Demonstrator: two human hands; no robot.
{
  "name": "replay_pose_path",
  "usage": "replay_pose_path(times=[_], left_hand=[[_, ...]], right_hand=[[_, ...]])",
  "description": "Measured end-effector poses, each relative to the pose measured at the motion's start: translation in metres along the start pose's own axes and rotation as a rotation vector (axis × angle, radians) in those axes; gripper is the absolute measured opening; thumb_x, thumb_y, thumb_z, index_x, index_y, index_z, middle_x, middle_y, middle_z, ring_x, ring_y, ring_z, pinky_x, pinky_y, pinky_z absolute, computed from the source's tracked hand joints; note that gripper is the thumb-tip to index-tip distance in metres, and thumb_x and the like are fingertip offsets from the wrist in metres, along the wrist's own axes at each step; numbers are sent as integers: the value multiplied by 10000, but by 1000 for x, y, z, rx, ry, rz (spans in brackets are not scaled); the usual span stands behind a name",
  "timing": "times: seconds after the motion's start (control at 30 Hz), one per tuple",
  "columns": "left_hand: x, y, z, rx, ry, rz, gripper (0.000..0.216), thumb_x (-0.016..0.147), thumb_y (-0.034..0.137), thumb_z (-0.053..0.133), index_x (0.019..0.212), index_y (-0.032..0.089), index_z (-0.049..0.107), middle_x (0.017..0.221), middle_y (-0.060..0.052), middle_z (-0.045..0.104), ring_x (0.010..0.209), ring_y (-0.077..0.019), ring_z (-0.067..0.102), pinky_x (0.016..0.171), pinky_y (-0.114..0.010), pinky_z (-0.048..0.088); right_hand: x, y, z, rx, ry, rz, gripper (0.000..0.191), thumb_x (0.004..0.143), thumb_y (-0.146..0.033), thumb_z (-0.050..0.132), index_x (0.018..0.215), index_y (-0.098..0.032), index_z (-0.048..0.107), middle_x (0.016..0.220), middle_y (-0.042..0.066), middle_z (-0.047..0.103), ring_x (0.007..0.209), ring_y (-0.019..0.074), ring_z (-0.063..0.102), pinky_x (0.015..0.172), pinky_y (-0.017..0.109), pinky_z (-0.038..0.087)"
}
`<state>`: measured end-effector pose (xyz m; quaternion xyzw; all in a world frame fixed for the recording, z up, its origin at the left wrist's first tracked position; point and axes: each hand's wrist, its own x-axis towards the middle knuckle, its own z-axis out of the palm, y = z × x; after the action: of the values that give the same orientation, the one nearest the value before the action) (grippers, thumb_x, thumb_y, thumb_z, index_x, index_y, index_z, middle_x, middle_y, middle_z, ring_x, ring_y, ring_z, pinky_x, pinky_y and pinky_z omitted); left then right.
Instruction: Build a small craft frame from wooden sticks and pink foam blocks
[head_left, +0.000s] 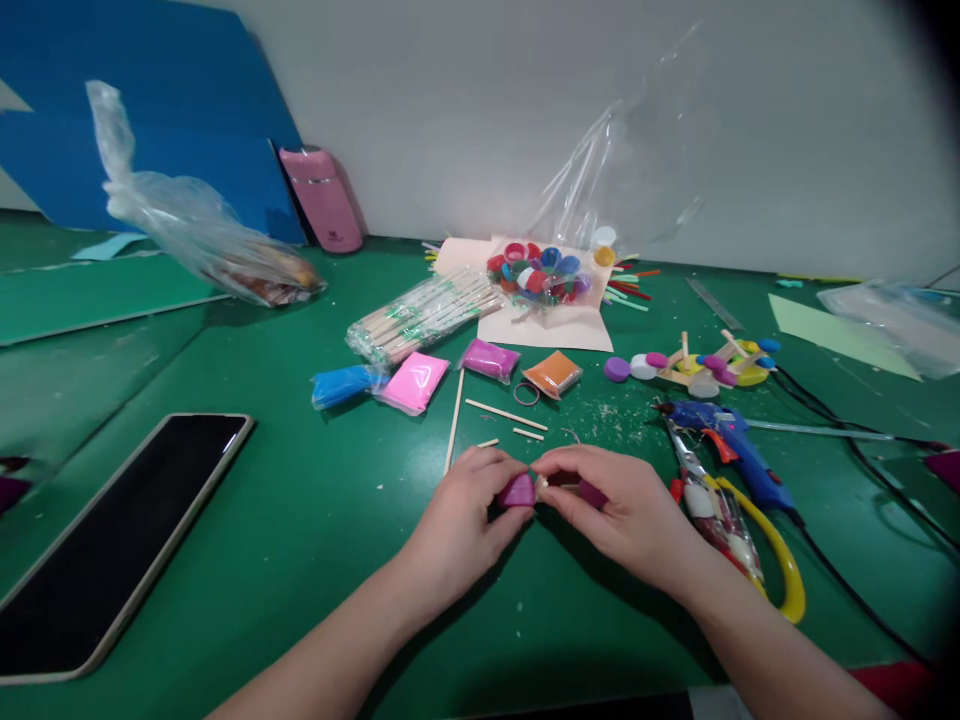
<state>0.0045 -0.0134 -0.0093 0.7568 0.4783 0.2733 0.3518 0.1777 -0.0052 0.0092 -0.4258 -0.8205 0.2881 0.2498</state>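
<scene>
My left hand (474, 510) is closed, with thumb and fingers around a small rounded purple piece (517, 491). Whether that is a bottle cap or a lump of clay, I cannot tell. Right beside it, my right hand (611, 500) pinches a small pale piece (541, 487) that looks like wood, its tip at the purple piece's right side. A second purple piece (592, 494) shows under the right fingers, partly hidden. Just beyond the hands lie thin wooden sticks (506, 414), some of them short cut lengths.
At right are a blue glue gun (724, 440) with a black cord, yellow-handled scissors (789, 570) and a cap-and-stick model (705, 365). Farther back are clay packets (416, 382), bagged sticks (420, 315), bottle caps (536, 275) and a pink flask (322, 198). A phone (124, 540) lies left.
</scene>
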Motion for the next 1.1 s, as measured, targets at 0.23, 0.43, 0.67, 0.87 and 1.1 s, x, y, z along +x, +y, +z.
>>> replay_pose_path(times=[0.23, 0.43, 0.67, 0.87, 1.1], left_hand=[[0, 1, 0, -5, 7, 4, 154, 739, 131, 562, 874, 179, 616, 835, -47, 587, 832, -189, 524, 744, -312, 440], [0, -1, 0, -3, -3, 4, 123, 744, 143, 557, 846, 181, 615, 836, -49, 584, 830, -195, 519, 729, -316, 440], [0, -1, 0, 13, 2, 1, 107, 733, 152, 567, 823, 190, 610, 826, -41, 586, 825, -199, 520, 731, -326, 439], [0, 0, 0, 15, -9, -9, 116, 738, 148, 561, 842, 178, 604, 829, -45, 581, 822, -194, 520, 737, -325, 437], [1, 0, 0, 10, -1, -10, 151, 729, 146, 571, 869, 188, 610, 831, -43, 589, 828, -197, 529, 741, -328, 441]], right_hand=[[0, 0, 1, 7, 10, 9, 144, 814, -179, 512, 931, -224, 582, 881, 10, 645, 789, 142, 591, 692, 239, 449], [0, -2, 0, 6, -10, 8, 152, 814, -171, 500, 933, -220, 582, 891, 16, 643, 803, 145, 587, 708, 243, 441], [0, -2, -1, 9, -17, -6, 146, 823, -175, 487, 921, -219, 585, 883, 19, 646, 802, 146, 586, 709, 251, 442], [1, -2, -2, 4, -31, -5, 147, 823, -162, 494, 927, -218, 582, 887, 12, 640, 822, 145, 576, 728, 252, 432], [0, -3, -2, -3, -21, -19, 147, 823, -171, 491, 926, -214, 586, 883, 14, 645, 817, 141, 581, 718, 246, 436]])
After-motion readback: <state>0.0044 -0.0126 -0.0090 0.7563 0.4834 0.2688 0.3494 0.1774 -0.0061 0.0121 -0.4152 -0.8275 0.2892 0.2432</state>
